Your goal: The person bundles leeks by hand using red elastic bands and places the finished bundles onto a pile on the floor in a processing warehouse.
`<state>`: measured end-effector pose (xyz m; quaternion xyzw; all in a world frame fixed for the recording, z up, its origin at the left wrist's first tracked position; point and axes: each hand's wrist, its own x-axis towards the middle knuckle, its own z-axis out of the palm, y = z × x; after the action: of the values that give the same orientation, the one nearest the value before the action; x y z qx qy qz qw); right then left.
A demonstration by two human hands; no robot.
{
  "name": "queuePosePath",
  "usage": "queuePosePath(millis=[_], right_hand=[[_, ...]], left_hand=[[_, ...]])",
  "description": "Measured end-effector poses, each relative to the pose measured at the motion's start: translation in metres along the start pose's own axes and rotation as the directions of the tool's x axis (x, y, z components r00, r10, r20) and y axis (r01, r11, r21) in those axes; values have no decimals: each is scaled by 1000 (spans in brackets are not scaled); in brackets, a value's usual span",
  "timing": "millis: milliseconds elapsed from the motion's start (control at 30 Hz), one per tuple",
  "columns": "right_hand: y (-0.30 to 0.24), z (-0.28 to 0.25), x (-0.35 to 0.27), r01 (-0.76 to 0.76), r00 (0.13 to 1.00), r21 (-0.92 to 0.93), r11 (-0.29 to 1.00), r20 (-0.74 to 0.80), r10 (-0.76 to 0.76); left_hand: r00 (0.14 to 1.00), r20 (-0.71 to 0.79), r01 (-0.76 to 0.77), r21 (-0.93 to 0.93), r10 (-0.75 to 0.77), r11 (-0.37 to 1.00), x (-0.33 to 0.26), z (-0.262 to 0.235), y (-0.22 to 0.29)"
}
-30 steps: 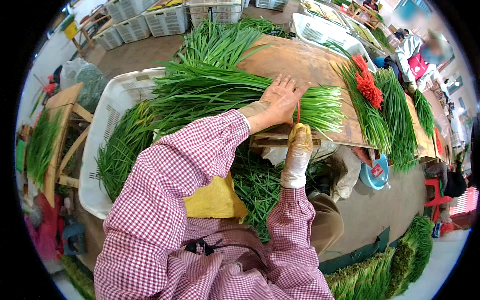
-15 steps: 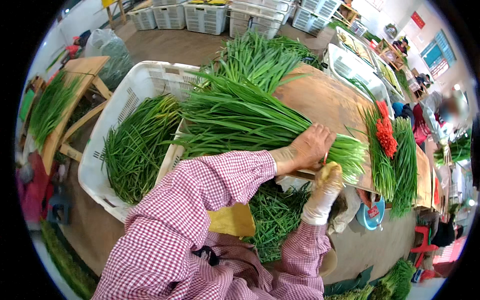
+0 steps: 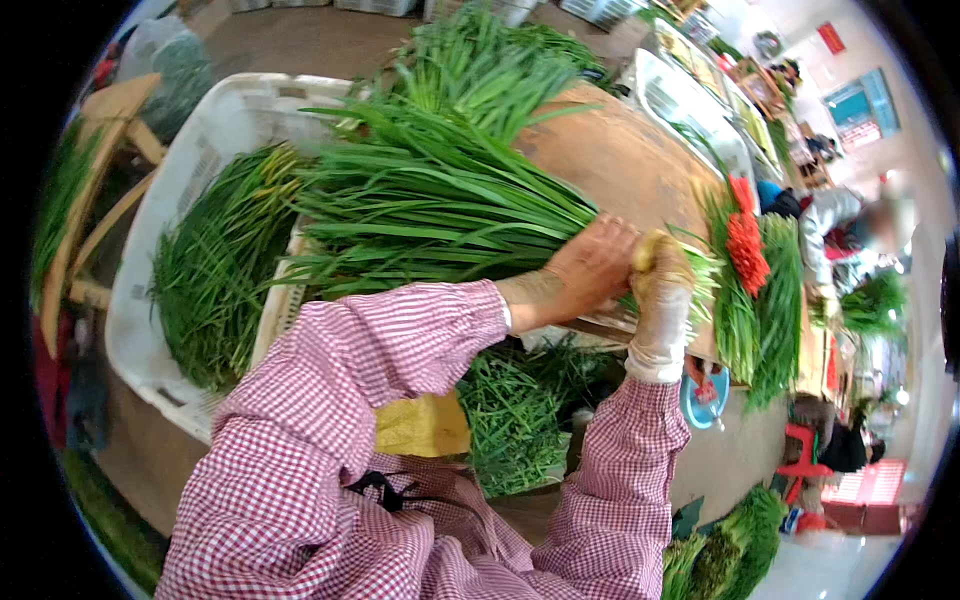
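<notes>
A large bundle of garlic chives [image 3: 440, 200] lies on the wooden board [image 3: 610, 150], its leaves fanning left and its pale stalk ends to the right. My bare left hand [image 3: 592, 262] is wrapped over the bundle close to those ends. Against the stalks, just right of it, my gloved right hand [image 3: 662, 275] is raised with its fingers closed in a pinch. What it pinches is hidden. A cluster of red ties [image 3: 746, 250] rests on more chives [image 3: 776, 300] at the board's right side.
Loose chives fill part of a white crate [image 3: 135, 330] at left. Another chive pile [image 3: 490, 70] lies at the board's far end. Cut greens [image 3: 515, 420] sit below the board, and a blue basin [image 3: 704, 400] stands lower right. Another person [image 3: 835, 225] is at far right.
My right hand has risen from below the board's near edge to beside the stalks. The red strip at its fingertips no longer shows. The whole view has shifted, moving the scene left and up.
</notes>
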<state>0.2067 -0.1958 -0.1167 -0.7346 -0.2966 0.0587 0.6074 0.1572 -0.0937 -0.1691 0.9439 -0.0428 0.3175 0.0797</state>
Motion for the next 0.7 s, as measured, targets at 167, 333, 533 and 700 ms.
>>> queuePosePath(millis=[167,333,533,700], right_hand=[[-65,-41,1,57,994,-114,992,99,-46],[-27,-65,58,617,774,-610,498,357,-522],[9,-42,82,696,709,-705,138,705,27],[-13,-53,14,649,755,-732,205,653,-60]], left_hand=[[999,23,26,-1,-26,1000,6,-26,0],[1000,10,-12,-538,20,843,-52,-62,43],[755,641,441,-651,-136,-618,-93,-4,60],[821,490,52,-575,-292,-817,-103,-3,80]])
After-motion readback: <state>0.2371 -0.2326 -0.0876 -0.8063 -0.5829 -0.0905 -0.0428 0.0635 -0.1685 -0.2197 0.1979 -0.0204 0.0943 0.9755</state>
